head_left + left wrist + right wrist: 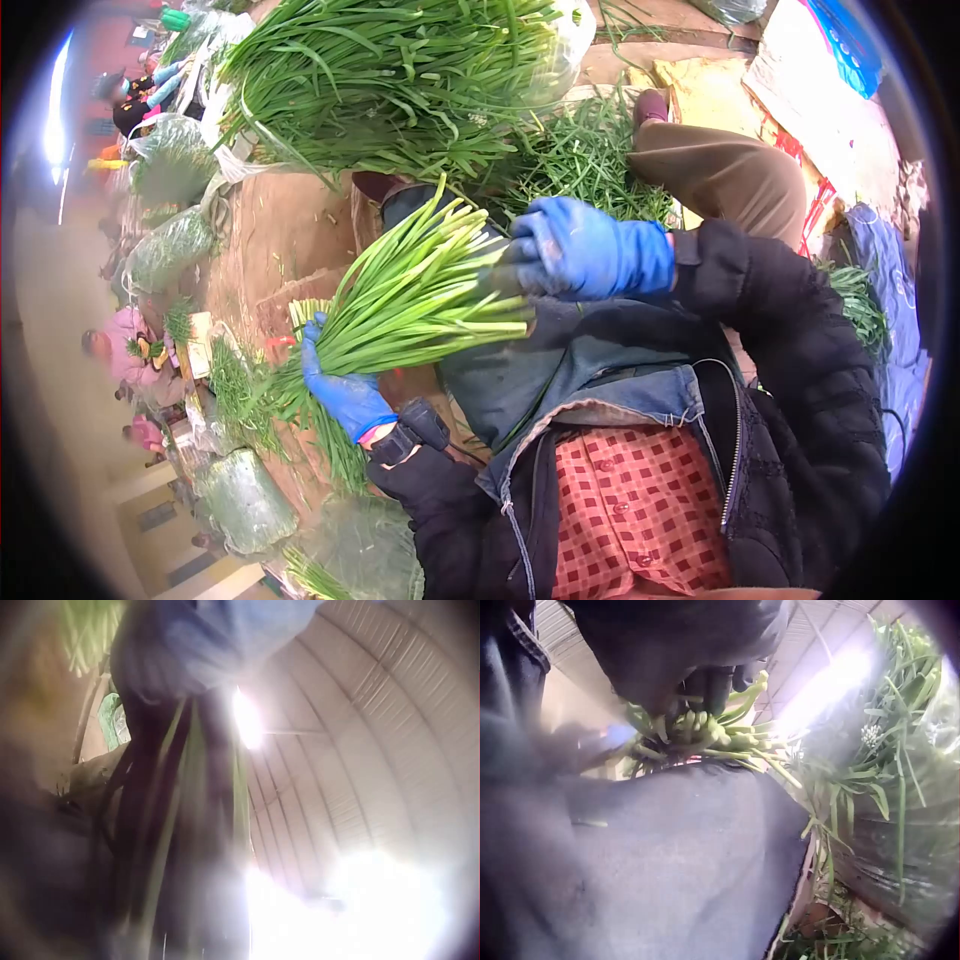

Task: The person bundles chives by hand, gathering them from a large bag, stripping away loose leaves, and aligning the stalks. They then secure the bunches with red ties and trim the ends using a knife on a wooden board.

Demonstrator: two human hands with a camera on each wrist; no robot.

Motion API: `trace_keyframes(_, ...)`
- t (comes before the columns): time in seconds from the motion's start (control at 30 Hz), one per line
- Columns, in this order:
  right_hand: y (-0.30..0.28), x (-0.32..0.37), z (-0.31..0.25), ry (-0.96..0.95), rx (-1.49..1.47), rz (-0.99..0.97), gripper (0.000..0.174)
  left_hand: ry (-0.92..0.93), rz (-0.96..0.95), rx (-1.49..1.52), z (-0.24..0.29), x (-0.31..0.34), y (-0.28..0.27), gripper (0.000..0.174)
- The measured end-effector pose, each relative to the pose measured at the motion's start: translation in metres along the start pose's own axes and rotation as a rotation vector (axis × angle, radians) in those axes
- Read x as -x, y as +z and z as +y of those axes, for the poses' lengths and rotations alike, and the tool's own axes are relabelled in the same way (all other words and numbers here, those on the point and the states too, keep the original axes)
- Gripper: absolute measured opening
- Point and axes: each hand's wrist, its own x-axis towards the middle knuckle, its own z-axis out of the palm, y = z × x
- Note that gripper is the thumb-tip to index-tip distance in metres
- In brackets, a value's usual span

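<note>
A thick bunch of garlic chives [410, 290] lies across the person's lap, pale cut ends to the right. The left hand [340, 385], in a blue glove, grips it round the leafy part. In the left wrist view, long leaves [176, 802] hang below the blurred left glove [202, 649]. The blue-gloved right hand [580, 248] is at the cut ends with its fingers curled, fingertips blurred by motion. In the right wrist view, the dark fingers of the right hand [709, 686] pinch among the stem ends [705, 731], just above the apron-covered lap [667, 847].
A large heap of garlic chives [400, 80] lies in front, partly in clear plastic. Loose trimmed leaves [590, 155] cover the floor between the legs. More chives [240, 395] lie at the left, near a plastic-wrapped bundle [245, 495]. Other people sit farther off to the left.
</note>
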Motion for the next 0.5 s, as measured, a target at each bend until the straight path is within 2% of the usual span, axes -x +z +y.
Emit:
trace_keyframes(0.1,-0.016,0.020,0.010,0.259,-0.043,0.007,0.011,0.000,-0.054,0.116,-0.005,0.001,-0.006,0.024)
trace_keyframes(0.17,-0.026,0.047,0.022,0.412,0.019,-0.007,0.008,0.006,-0.026,0.133,-0.008,-0.002,-0.009,0.025)
trace_keyframes(0.23,-0.044,0.071,0.040,0.650,-0.041,-0.025,0.006,0.008,-0.001,0.142,-0.005,-0.002,-0.012,0.025)
trace_keyframes(0.3,-0.070,0.099,0.057,0.865,0.176,-0.220,0.007,0.107,0.060,0.063,-0.001,-0.002,-0.014,0.025)
trace_keyframes(0.33,-0.071,0.109,0.057,0.873,0.187,-0.221,0.007,0.094,0.011,0.149,0.001,-0.002,-0.018,0.025)
trace_keyframes(0.4,-0.066,0.112,0.056,0.800,0.507,-0.920,0.011,0.124,0.034,0.146,0.001,0.000,-0.016,0.028)
trace_keyframes(0.43,-0.060,0.114,0.046,0.683,0.542,-0.943,0.016,0.162,0.068,0.141,0.003,0.002,-0.014,0.031)
trace_keyframes(0.47,-0.052,0.104,0.041,0.588,0.384,-0.711,0.021,0.168,0.070,0.144,0.005,0.006,-0.010,0.031)
trace_keyframes(0.5,-0.056,0.067,0.020,0.559,0.282,-0.509,0.029,0.171,0.064,0.138,0.005,0.011,-0.003,0.028)
